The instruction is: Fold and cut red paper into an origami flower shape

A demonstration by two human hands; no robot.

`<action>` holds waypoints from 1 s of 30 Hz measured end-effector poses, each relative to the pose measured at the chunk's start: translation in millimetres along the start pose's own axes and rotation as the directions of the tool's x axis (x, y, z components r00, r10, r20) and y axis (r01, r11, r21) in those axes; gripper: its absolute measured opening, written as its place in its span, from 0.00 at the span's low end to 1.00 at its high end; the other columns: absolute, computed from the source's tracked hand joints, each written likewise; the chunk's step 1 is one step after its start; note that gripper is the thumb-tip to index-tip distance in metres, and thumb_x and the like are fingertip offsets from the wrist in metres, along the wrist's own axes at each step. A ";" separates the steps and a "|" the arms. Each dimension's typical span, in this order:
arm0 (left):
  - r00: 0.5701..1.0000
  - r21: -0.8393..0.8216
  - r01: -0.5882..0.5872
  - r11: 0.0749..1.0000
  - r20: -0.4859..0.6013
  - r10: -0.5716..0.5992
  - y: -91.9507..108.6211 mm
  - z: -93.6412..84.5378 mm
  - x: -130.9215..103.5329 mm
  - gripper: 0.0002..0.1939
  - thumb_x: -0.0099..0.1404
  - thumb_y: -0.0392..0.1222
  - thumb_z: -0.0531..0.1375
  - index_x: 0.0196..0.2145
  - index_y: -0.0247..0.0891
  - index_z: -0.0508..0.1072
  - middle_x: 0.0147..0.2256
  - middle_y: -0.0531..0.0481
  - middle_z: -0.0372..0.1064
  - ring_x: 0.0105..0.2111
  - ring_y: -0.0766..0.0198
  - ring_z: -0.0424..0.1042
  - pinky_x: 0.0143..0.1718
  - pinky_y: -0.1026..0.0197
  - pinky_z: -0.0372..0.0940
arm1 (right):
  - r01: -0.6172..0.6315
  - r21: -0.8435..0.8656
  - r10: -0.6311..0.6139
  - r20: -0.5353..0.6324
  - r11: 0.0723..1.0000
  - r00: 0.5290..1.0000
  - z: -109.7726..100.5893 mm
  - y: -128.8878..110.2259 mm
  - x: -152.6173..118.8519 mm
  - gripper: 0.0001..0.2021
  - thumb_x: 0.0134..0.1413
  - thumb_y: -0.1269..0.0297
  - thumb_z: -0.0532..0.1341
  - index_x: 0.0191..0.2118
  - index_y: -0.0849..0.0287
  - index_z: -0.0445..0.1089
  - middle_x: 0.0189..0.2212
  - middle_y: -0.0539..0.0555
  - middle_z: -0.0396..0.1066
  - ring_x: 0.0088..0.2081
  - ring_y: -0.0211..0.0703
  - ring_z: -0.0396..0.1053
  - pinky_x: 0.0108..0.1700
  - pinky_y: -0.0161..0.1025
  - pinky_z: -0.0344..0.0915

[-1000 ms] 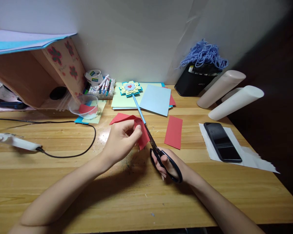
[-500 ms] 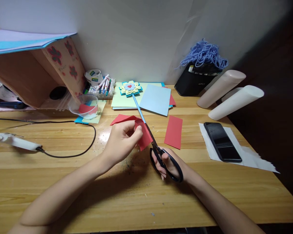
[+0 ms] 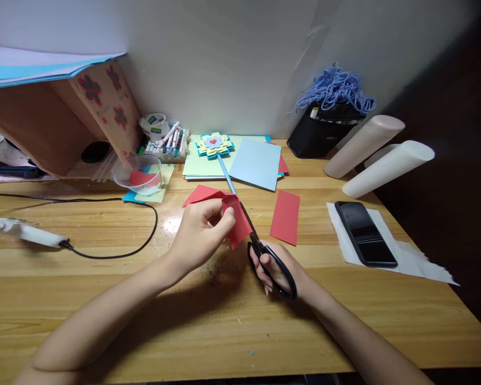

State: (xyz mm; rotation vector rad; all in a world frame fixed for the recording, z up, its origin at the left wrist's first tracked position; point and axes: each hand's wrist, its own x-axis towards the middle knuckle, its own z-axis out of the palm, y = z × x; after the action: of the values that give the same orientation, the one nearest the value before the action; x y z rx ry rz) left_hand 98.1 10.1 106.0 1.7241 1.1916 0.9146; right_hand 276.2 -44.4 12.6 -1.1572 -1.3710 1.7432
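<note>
- Two bare hands work over the table: the left hand (image 3: 200, 235) is nearly closed, thumb and fingers pinching one folded piece of red paper (image 3: 238, 227).
- The right hand (image 3: 278, 270) is curled through the handles of one pair of black scissors (image 3: 258, 247), whose blades lie along the right edge of that red paper, near the middle of the table.
- One flat red strip (image 3: 285, 218) lies just right of the scissors.
- Beyond them I see one layered paper flower (image 3: 213, 142) with a red heart and one blue stem (image 3: 226, 176), resting on a paper stack (image 3: 200, 168); one light blue sheet (image 3: 258, 164) sits on it too.
- One black phone (image 3: 364, 232) lies on one torn white sheet (image 3: 412, 262).
- Two pale cylinders (image 3: 364, 147) lean behind it, part of another pale shape between them.
- One black holder (image 3: 318, 133) carries a heap of blue yarn (image 3: 332, 88).
- Over left: one clear bowl (image 3: 157, 176), one tray of markers (image 3: 172, 144) too jumbled to count, one white device (image 3: 36, 234) with a black cord (image 3: 116, 258), and one open box (image 3: 104, 107) with flowers drawn on its side.
- The table (image 3: 176, 337) is light wood, speckled below the hands, against a plain greyish wall (image 3: 208, 69); the room darkens at right.
</note>
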 end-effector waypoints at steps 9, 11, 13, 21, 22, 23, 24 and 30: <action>1.000 0.015 -0.007 1.000 -0.013 0.007 -0.8 -0.3 0.5 0.15 0.59 0.42 0.52 0.16 0.36 0.60 0.15 0.55 0.57 0.17 0.71 0.57 0.18 0.66 0.52 | -0.018 0.019 0.017 0.002 1.000 1.000 -0.3 1.3 0.2 0.31 0.38 0.29 0.54 0.28 0.58 0.57 0.10 0.41 0.55 0.10 0.30 0.53 0.13 0.30 0.57; 1.000 -0.002 -0.004 1.000 -0.005 0.004 -0.8 -0.4 0.8 0.15 0.59 0.42 0.53 0.17 0.36 0.61 0.15 0.55 0.57 0.17 0.71 0.57 0.18 0.67 0.52 | 0.012 0.000 -0.012 0.030 1.000 0.999 -0.1 -1.4 -1.1 0.33 0.37 0.28 0.51 0.28 0.58 0.56 0.12 0.42 0.55 0.12 0.30 0.55 0.15 0.30 0.58; 1.000 -0.034 0.002 0.999 0.009 -0.001 -0.5 -0.5 0.9 0.15 0.59 0.41 0.53 0.17 0.36 0.61 0.15 0.56 0.57 0.17 0.72 0.57 0.18 0.68 0.52 | 0.024 -0.015 -0.023 0.057 1.000 0.998 0.2 -4.1 -2.5 0.34 0.36 0.26 0.49 0.29 0.58 0.56 0.14 0.42 0.55 0.14 0.31 0.56 0.17 0.30 0.59; 0.997 -0.115 0.046 0.992 0.070 -0.038 -1.2 0.7 -1.3 0.14 0.60 0.40 0.53 0.19 0.35 0.62 0.16 0.56 0.60 0.16 0.72 0.61 0.17 0.69 0.55 | 0.000 -0.020 0.001 0.035 1.000 0.999 2.5 -9.3 -2.4 0.34 0.34 0.25 0.49 0.28 0.58 0.55 0.13 0.42 0.53 0.14 0.30 0.55 0.16 0.31 0.58; 0.997 -0.119 0.045 0.992 0.071 -0.037 -1.4 1.1 -1.6 0.14 0.60 0.40 0.53 0.18 0.35 0.62 0.16 0.56 0.60 0.16 0.72 0.61 0.17 0.69 0.56 | -0.003 -0.019 0.003 0.028 1.000 1.000 2.9 -9.9 -2.0 0.34 0.34 0.25 0.50 0.28 0.57 0.54 0.13 0.41 0.53 0.13 0.30 0.55 0.16 0.31 0.58; 0.997 -0.124 0.045 0.991 0.070 -0.036 -1.5 1.4 -1.7 0.14 0.60 0.40 0.53 0.18 0.35 0.62 0.16 0.56 0.60 0.16 0.72 0.61 0.17 0.70 0.56 | -0.003 -0.019 0.003 0.021 1.000 1.000 3.2 -10.3 -1.7 0.34 0.34 0.26 0.50 0.28 0.57 0.54 0.12 0.41 0.52 0.13 0.31 0.55 0.15 0.31 0.58; 0.997 -0.129 0.045 0.991 0.068 -0.036 -1.4 1.6 -1.7 0.14 0.60 0.40 0.53 0.18 0.35 0.62 0.16 0.56 0.60 0.16 0.73 0.61 0.17 0.70 0.56 | 0.000 -0.020 0.000 0.015 1.000 1.000 3.3 -10.2 -1.3 0.34 0.34 0.26 0.51 0.27 0.57 0.54 0.12 0.41 0.52 0.12 0.31 0.54 0.15 0.31 0.58; 0.997 -0.138 0.048 0.989 0.060 -0.040 0.4 1.2 -0.4 0.13 0.60 0.40 0.53 0.18 0.35 0.62 0.15 0.56 0.60 0.16 0.72 0.61 0.17 0.70 0.56 | 0.006 -0.032 -0.006 -0.008 0.999 1.000 2.3 -3.8 -0.6 0.33 0.37 0.27 0.51 0.28 0.58 0.56 0.11 0.41 0.53 0.11 0.30 0.53 0.13 0.31 0.58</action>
State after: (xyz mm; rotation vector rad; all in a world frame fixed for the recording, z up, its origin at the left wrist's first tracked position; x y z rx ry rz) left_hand 99.2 9.3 105.8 1.5966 1.0977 0.8945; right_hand 274.3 -44.9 16.6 -1.1744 -1.4008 1.7166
